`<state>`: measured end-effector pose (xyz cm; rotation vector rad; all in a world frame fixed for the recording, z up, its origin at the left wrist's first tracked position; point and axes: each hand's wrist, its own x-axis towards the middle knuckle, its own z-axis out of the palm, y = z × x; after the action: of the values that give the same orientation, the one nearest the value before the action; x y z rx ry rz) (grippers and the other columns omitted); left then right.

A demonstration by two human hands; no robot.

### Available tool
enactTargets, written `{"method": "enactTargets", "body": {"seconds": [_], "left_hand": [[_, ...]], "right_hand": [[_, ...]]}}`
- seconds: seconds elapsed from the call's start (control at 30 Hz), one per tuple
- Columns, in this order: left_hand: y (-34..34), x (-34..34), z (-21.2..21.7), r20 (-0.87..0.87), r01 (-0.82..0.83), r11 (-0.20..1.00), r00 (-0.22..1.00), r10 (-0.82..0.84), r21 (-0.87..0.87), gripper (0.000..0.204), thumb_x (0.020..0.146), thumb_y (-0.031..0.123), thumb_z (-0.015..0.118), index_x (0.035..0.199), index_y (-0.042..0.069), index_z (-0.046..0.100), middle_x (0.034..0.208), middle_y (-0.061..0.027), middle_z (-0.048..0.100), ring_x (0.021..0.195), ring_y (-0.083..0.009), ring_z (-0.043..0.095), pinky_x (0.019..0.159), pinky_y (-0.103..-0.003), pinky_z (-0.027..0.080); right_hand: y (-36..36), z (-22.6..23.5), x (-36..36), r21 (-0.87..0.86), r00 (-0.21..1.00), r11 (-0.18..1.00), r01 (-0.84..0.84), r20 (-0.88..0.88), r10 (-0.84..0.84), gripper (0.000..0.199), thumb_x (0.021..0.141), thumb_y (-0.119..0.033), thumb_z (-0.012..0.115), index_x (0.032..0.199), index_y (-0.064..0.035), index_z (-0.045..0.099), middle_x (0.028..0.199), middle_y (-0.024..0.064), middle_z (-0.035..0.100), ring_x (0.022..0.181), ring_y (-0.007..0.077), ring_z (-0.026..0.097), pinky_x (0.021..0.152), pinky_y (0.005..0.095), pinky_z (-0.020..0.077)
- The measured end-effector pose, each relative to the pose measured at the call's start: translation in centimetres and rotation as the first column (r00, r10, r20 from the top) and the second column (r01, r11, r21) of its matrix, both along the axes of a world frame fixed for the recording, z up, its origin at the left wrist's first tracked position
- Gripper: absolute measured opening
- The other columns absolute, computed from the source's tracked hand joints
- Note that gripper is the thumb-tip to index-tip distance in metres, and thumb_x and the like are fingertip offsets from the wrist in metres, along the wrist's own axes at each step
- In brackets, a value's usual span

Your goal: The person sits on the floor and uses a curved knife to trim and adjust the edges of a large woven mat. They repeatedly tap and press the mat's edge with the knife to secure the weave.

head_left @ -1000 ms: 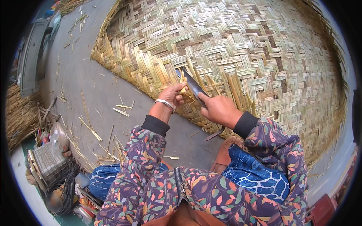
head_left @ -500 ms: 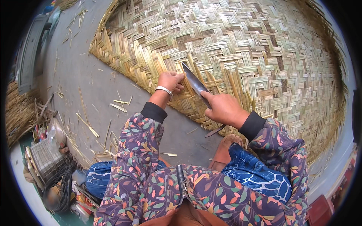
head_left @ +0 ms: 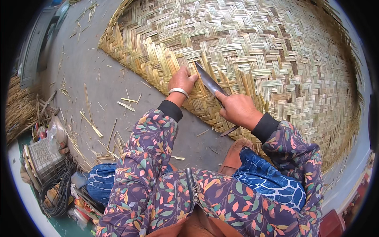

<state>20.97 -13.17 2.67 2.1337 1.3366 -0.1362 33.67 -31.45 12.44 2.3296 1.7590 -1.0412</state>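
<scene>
"Grips on your feed?"

"From my remote seat: right hand (head_left: pixel 239 109) clutching a knife (head_left: pixel 209 81) over the woven mat (head_left: pixel 241 47) on the floor (head_left: pixel 189 146). Left hand (head_left: pixel 182 80)'s at its border, can't tell what it's pinching."

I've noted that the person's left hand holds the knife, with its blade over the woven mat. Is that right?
The hand is wrong: the head view shows the right hand holding the knife. Its blade is over the woven mat, as you say.
</scene>
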Motion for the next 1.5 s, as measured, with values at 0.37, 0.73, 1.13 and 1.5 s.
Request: {"method": "enactTargets", "body": {"seconds": [0.37,0.73,1.13,1.5], "left_hand": [[-1.1,-0.2,-0.4,0.012,0.021,0.997,1.0,-0.022,0.075,0.037,0.08,0.043,0.073,0.086,0.011,0.056,0.082,-0.0123,0.068,0.08,-0.0357,0.065,0.068,-0.046,0.048],[-1.6,0.5,-2.4,0.438,0.008,0.995,0.898,0.038,-0.104,0.032,0.084,0.01,0.058,0.113,0.0,0.067,0.082,-0.0131,0.07,0.076,-0.0199,0.07,0.067,-0.031,0.054],[-2.2,3.4,-0.1,0.313,-0.135,0.705,0.827,0.466,-0.696,0.022,0.082,0.001,0.064,0.103,-0.003,0.059,0.075,-0.0076,0.064,0.054,-0.0157,0.062,0.047,-0.028,0.048],[-2.2,2.0,1.2,0.219,-0.012,0.419,0.839,0.498,-0.908,0.006,0.087,0.006,0.067,0.089,0.007,0.062,0.07,0.003,0.059,0.046,-0.0062,0.052,0.037,-0.021,0.037]], "right_hand": [[-5.4,8.0,3.0,-0.099,0.985,0.995,0.007,-0.17,-0.024,0.047,0.076,-0.017,0.061,0.123,-0.0094,0.059,0.074,0.0217,0.065,0.069,0.037,0.066,0.063,0.048,0.051],[-6.2,8.2,4.6,-0.272,0.489,0.84,0.47,-0.712,-0.504,0.063,0.076,-0.005,0.056,0.139,-0.0055,0.05,0.09,0.0002,0.055,0.073,0.0066,0.048,0.063,0.0226,0.0415],[-6.6,7.4,4.4,-0.259,0.415,0.834,0.488,-0.771,-0.482,0.063,0.077,-0.003,0.056,0.139,-0.0043,0.049,0.106,0.003,0.058,0.087,0.0084,0.052,0.076,0.0234,0.0452],[-6.6,7.0,4.2,-0.39,0.256,0.834,0.39,-0.824,-0.505,0.063,0.08,-0.002,0.058,0.142,-0.0066,0.047,0.115,0.0034,0.057,0.096,0.0077,0.052,0.085,0.0247,0.0445]]}}
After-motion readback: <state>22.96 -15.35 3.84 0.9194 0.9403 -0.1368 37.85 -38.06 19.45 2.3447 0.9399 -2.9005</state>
